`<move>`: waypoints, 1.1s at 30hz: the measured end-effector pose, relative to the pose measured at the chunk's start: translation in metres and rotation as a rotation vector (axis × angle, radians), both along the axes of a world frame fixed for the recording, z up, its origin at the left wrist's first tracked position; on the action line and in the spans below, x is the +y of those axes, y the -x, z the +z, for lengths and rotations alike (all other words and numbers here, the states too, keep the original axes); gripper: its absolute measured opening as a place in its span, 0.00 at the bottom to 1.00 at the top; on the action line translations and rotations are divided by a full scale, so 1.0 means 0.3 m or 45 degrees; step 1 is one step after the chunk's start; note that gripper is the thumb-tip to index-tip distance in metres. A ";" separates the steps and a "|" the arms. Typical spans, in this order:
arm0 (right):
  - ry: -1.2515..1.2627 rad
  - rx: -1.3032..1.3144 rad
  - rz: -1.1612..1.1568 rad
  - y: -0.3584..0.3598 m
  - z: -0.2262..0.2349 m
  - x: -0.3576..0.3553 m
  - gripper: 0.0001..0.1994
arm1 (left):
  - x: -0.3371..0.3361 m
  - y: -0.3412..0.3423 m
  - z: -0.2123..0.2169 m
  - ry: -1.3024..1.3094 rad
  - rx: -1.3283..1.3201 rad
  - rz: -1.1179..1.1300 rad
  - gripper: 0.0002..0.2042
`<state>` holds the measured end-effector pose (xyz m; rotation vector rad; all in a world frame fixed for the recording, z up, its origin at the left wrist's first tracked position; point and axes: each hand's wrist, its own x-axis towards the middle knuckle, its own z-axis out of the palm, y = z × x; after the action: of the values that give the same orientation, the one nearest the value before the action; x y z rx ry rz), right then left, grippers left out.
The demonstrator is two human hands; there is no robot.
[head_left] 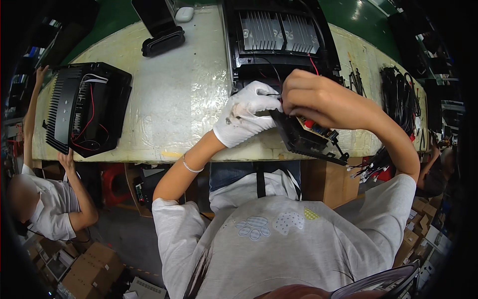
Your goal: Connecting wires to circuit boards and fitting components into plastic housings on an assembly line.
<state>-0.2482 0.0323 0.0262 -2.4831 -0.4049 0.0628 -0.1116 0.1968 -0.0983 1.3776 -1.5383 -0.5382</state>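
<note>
My left hand, in a stained white glove, is closed with its fingertips at the near end of a large black housing. Bare, my right hand meets it there, its fingers pinched together. What either hand grips is hidden among the fingers. A thin black wire runs down to where they meet. Under my right hand sits a tilted black end part with a circuit board carrying red and yellow components. Silver finned heat sinks fill the housing's far part, and a red wire rises behind my right hand.
A second black finned housing with red wires stands on the table's left, a co-worker's hand at its near edge. Black cable bundles lie at the right. A phone on a black stand and a white case are at the back.
</note>
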 end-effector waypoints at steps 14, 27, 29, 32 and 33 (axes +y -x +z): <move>0.618 -0.316 0.000 -0.041 0.034 0.049 0.09 | 0.007 0.016 0.025 -0.001 0.025 0.041 0.11; 0.530 -0.061 -0.036 0.004 0.048 0.033 0.09 | -0.001 0.020 -0.005 0.245 0.084 0.185 0.17; 0.600 -0.064 -0.084 0.000 0.057 0.035 0.13 | 0.002 0.013 -0.007 0.309 0.048 0.182 0.16; 0.706 -0.113 -0.083 0.011 0.056 0.024 0.12 | -0.004 0.018 0.000 0.329 0.094 0.169 0.16; 0.706 -0.111 -0.084 0.009 0.054 0.025 0.12 | -0.002 0.019 0.002 0.328 0.096 0.168 0.16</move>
<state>-0.2509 0.0398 0.0423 -3.0528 -0.3789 0.0442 -0.1173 0.1961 -0.0976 1.2353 -1.3913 -0.2951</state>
